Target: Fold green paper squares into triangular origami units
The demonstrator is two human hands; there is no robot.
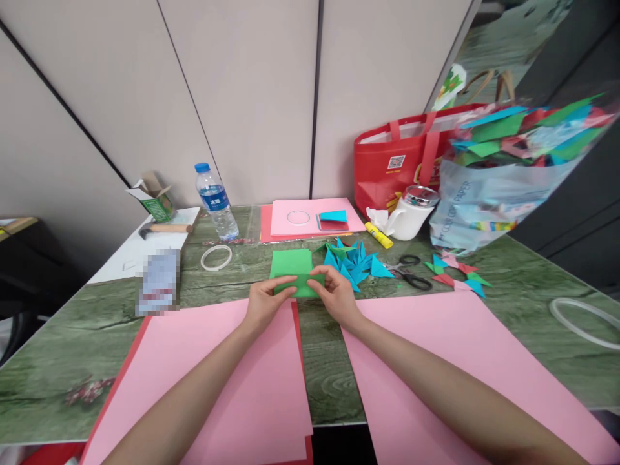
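Observation:
Between both hands is a small green paper piece (301,281), held by its left and right ends. My left hand (266,298) pinches the left end between thumb and fingers. At the right end, my right hand (338,294) grips it the same way. Just behind it lies a stack of green paper (292,259) on the table. Folded blue paper pieces (356,263) are piled close to the right hand. Whether the held piece has a fold cannot be made out clearly.
Large pink sheets (232,374) lie under both forearms. Scissors (411,271), a yellow glue stick (378,235), a white mug (411,216) and a paper ring (458,274) are on the right. A water bottle (216,201), a hammer (167,228) and a tape ring (216,258) are left.

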